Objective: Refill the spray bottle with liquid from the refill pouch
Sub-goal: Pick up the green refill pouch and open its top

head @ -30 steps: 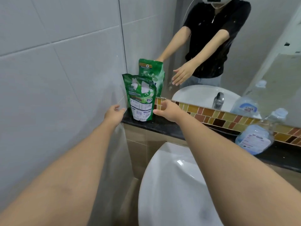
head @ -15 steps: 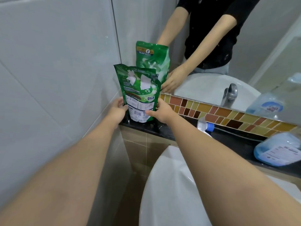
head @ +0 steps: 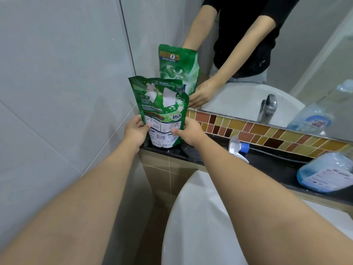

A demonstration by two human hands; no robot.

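A green refill pouch (head: 162, 104) stands upright on the black ledge (head: 267, 165) in the corner by the tiled wall. My left hand (head: 135, 132) grips its lower left edge and my right hand (head: 189, 131) grips its lower right edge. A white spray head with a blue collar (head: 237, 148) lies on the ledge just right of my right forearm. The bottle of blue liquid (head: 324, 173) lies tilted at the ledge's right end, cut off by the frame edge.
A mirror (head: 248, 54) above a mosaic tile strip (head: 267, 132) reflects the pouch, a person's arms, a tap and basin. The white sink basin (head: 200, 217) sits below the ledge. A grey tiled wall (head: 57, 92) closes the left side.
Both hands moved in from apart and closed on the pouch's lower edges. The camera moved closer and tilted down, so the bottle shifted toward the right edge.
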